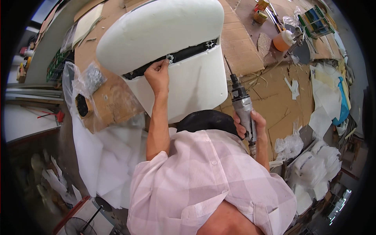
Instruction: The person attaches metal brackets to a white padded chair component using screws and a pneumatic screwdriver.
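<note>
A large white padded shell, like a chair seat and back, lies in front of me, with a black strip running slantwise across its fold. My left hand is closed in a pinch at a small silver star-shaped metal fitting on the strip. Whatever is between those fingertips is too small to make out. Another such fitting sits near the strip's right end. To the right of the shell, my right hand grips a grey and black power screwdriver, its long bit pointing up and away from the shell.
Cardboard covers the table. A clear bag of small metal parts lies left, near a small box with black contents. At the far right stand an orange bottle and a green crate. White sheeting hangs at the near left.
</note>
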Action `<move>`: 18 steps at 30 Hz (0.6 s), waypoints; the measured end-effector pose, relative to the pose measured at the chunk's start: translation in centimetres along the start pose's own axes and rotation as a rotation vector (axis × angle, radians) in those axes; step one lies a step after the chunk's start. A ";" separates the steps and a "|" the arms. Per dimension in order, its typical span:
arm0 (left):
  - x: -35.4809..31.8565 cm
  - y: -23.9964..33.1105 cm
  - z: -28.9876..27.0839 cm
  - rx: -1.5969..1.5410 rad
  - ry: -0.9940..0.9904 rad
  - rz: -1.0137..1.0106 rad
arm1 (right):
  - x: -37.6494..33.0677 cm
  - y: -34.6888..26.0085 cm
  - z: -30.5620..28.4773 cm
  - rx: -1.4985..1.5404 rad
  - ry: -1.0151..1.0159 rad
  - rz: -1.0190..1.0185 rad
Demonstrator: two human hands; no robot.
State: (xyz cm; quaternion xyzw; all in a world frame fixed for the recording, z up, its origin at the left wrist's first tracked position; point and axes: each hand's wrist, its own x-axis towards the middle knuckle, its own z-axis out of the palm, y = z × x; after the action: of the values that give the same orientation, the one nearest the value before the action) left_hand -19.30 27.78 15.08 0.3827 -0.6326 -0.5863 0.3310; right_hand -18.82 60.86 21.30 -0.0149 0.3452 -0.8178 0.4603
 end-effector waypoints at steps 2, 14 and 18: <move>-0.3 0.5 0.1 0.007 0.025 -0.028 | -0.2 -0.2 -0.3 -0.008 0.000 0.014; -0.2 -1.7 1.1 -0.025 0.213 0.108 | 0.2 -1.6 -1.2 0.003 0.015 0.084; 0.0 -2.2 1.2 0.021 0.243 0.161 | 0.6 -2.1 -1.1 -0.020 -0.014 0.081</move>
State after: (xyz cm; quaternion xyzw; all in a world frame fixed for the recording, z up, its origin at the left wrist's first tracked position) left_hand -20.12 28.26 12.82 0.4025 -0.6225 -0.5005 0.4472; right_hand -21.17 61.74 21.48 -0.0114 0.3506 -0.7949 0.4951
